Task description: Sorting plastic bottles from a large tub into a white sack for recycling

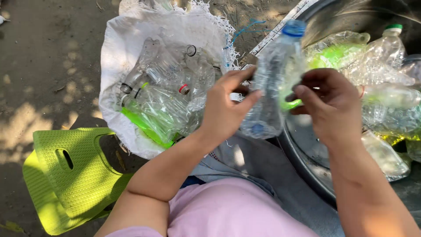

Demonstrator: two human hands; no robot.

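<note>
While both hands are raised over the lap, the scene is recorded as follows.

Held thing: a clear plastic bottle (275,83) with a blue cap is kept upright between the two hands, above the grey cloth (258,164) on the lap and between sack and basin.

Left hand: the left hand (226,107) is pressed to the bottle's left side, thumb and fingers closed on its wall.

Right hand: the right hand (331,103) is curled at the bottle's right side, fingertips pinched at a yellow-green scrap (290,104), probably label film; what exactly is pinched cannot be told.

Left of the lap: a white woven sack (116,79) is seen open, part filled with crushed clear bottles.

Right of the lap: a dark round basin (307,153) is heaped with more bottles, one with a green cap (393,28).

Ground: a green plastic stool (70,175) is seen on the dirt beside the sack.

Risk, slip: the thin, crumpled wall could buckle under the left grip, so the bottle might be dropped onto the lap.

Risk, tear: the film may be torn short if pulled at an angle.

Risk, spill: the basin heap could be knocked by the right forearm.
</note>
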